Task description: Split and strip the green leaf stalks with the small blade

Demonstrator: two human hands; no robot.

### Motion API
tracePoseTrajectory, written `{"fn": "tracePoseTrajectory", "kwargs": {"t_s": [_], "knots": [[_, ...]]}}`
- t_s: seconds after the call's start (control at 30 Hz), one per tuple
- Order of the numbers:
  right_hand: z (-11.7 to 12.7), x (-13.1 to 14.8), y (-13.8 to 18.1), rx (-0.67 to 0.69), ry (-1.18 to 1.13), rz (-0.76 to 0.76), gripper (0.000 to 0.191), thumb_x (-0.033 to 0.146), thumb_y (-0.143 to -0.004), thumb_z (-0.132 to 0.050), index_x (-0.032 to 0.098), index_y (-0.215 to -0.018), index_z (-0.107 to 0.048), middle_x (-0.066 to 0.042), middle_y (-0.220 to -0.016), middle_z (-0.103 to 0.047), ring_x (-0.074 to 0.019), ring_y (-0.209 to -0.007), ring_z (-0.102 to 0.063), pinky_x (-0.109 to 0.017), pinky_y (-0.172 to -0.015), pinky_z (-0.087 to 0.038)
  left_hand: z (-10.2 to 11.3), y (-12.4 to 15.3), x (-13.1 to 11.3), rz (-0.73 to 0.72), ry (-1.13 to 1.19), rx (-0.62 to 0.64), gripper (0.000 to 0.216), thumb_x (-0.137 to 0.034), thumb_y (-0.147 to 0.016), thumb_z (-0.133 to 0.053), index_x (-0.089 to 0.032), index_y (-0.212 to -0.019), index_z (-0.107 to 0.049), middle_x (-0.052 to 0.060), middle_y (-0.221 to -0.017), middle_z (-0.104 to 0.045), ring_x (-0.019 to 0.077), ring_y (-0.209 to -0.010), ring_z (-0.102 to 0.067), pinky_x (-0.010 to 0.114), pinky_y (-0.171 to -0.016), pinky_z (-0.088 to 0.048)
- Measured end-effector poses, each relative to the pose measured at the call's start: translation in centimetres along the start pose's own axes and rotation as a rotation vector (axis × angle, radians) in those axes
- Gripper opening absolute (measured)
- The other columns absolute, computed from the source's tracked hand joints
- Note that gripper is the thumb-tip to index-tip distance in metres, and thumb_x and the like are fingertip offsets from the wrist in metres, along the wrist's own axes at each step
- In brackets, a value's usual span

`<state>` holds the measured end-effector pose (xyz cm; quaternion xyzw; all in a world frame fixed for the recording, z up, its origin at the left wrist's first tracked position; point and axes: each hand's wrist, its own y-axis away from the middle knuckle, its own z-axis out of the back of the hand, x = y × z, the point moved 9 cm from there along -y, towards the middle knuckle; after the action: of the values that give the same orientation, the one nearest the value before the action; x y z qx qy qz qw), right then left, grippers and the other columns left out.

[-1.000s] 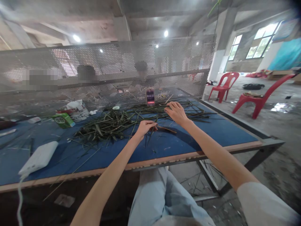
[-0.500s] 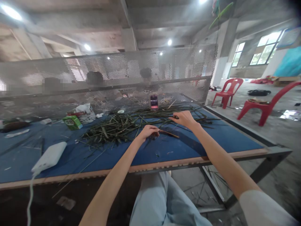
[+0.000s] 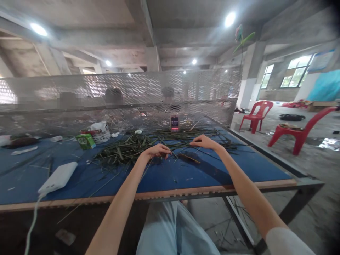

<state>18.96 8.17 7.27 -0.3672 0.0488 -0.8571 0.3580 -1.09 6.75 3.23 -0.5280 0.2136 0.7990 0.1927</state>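
Note:
My left hand (image 3: 158,151) is over the blue table, just right of a heap of dark green leaf strips (image 3: 123,150). Its fingers are pinched together, and a short dark leaf strip (image 3: 174,154) shows at their tips. To the right, my right hand (image 3: 204,142) is above long green stalks (image 3: 183,136), with thumb and fingers closed in a pinch. Whatever lies between those fingertips is too small to make out. A thin brown stick (image 3: 190,158) rests on the table between and below the hands, touched by neither.
A white power bank (image 3: 58,178) with a cable is at left, near a green box (image 3: 86,141) and a crumpled bag (image 3: 99,131). A phone (image 3: 174,123) stands against the perforated metal screen (image 3: 143,92). Red chairs (image 3: 257,114) are at right; people sit behind the screen.
My left hand has moved left, away from the brown stick, which now lies clear of it. My right hand has shifted slightly left. The view has tilted up a little.

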Motion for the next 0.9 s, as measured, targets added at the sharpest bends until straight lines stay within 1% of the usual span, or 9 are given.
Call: {"fn": "tracePoseTrajectory", "kwargs": {"t_s": [0.07,0.13,0.23,0.33,0.47,0.57,0.7,0.8,0.9], "knots": [[0.1,0.1,0.0,-0.073,0.087,0.003,0.044,0.059,-0.082,-0.055,0.019,-0.078,-0.073,-0.002,-0.068,-0.065,-0.0136,-0.061,-0.053,-0.027,-0.059,-0.038,0.5,-0.1,-0.2,-0.024,0.013,-0.049,0.025,-0.034,-0.062,-0.076,-0.011,-0.07,-0.073,0.005,-0.053,-0.063,0.006,-0.04,-0.043,0.018,-0.039,-0.024],[0.3,0.3,0.0,-0.152,0.173,0.006,0.037,0.055,-0.08,-0.06,0.021,-0.089,-0.073,-0.002,-0.078,-0.069,-0.0151,-0.068,-0.058,-0.026,-0.062,-0.04,0.8,-0.2,-0.3,-0.048,0.022,-0.081,0.025,-0.034,-0.063,-0.076,-0.011,-0.071,-0.073,0.006,-0.056,-0.064,0.0077,-0.044,-0.048,0.018,-0.042,-0.029],[0.4,0.7,0.3,-0.231,0.269,-0.002,0.03,0.044,-0.076,-0.069,0.024,-0.098,-0.071,-0.002,-0.086,-0.071,-0.017,-0.077,-0.063,-0.026,-0.066,-0.042,0.8,-0.2,0.1,-0.036,-0.003,-0.084,0.027,-0.035,-0.063,-0.076,-0.01,-0.073,-0.073,0.007,-0.057,-0.064,0.0095,-0.047,-0.053,0.018,-0.041,-0.027],[0.5,1.2,0.5,-0.273,0.283,0.018,0.022,0.036,-0.077,-0.071,0.024,-0.096,-0.071,0.0,-0.085,-0.072,-0.017,-0.08,-0.066,-0.025,-0.069,-0.043,0.7,-0.1,0.7,-0.008,-0.029,-0.074,0.029,-0.036,-0.061,-0.077,-0.01,-0.073,-0.072,0.006,-0.056,-0.064,0.0108,-0.049,-0.055,0.018,-0.039,-0.022],[0.5,2.0,0.6,-0.307,0.293,0.101,0.014,0.035,-0.082,-0.067,0.025,-0.089,-0.073,0.0,-0.09,-0.073,-0.0168,-0.085,-0.067,-0.025,-0.075,-0.044,0.8,-0.1,1.4,0.009,-0.039,-0.048,0.031,-0.038,-0.061,-0.077,-0.011,-0.075,-0.073,0.006,-0.056,-0.064,0.011,-0.049,-0.055,0.018,-0.038,-0.021],[0.7,2.7,0.9,-0.343,0.41,0.15,0.017,0.037,-0.087,-0.062,0.027,-0.091,-0.075,-0.001,-0.091,-0.072,-0.0161,-0.086,-0.065,-0.024,-0.072,-0.043,1.0,-0.2,1.6,0.003,-0.035,-0.043,0.031,-0.038,-0.063,-0.076,-0.011,-0.076,-0.073,0.006,-0.057,-0.064,0.0104,-0.049,-0.054,0.018,-0.038,-0.021],[0.4,4.0,1.3,-0.365,0.697,0.21,0.024,0.038,-0.093,-0.053,0.026,-0.101,-0.073,-0.004,-0.089,-0.068,-0.0164,-0.089,-0.061,-0.025,-0.065,-0.04,1.4,-0.2,1.5,-0.013,0.012,-0.05,0.031,-0.038,-0.063,-0.077,-0.01,-0.076,-0.072,0.006,-0.055,-0.062,0.0079,-0.044,-0.048,0.018,-0.036,-0.016],[-0.4,4.8,1.4,-0.326,0.865,0.255,0.029,0.034,-0.098,-0.044,0.024,-0.11,-0.069,-0.007,-0.096,-0.065,-0.0163,-0.089,-0.059,-0.026,-0.062,-0.038,1.7,-0.1,1.5,-0.02,0.068,-0.051,0.032,-0.038,-0.062,-0.077,-0.01,-0.076,-0.071,0.006,-0.053,-0.061,0.0065,-0.041,-0.044,0.017,-0.035,-0.014],[-1.0,4.7,1.3,-0.277,0.972,0.256,0.034,0.032,-0.101,-0.036,0.023,-0.114,-0.066,-0.008,-0.097,-0.065,-0.0168,-0.089,-0.058,-0.026,-0.06,-0.036,2.1,0.0,1.5,-0.038,0.084,-0.068,0.032,-0.038,-0.063,-0.077,-0.01,-0.077,-0.071,0.005,-0.051,-0.06,0.0061,-0.041,-0.045,0.017,-0.035,-0.018]]}}
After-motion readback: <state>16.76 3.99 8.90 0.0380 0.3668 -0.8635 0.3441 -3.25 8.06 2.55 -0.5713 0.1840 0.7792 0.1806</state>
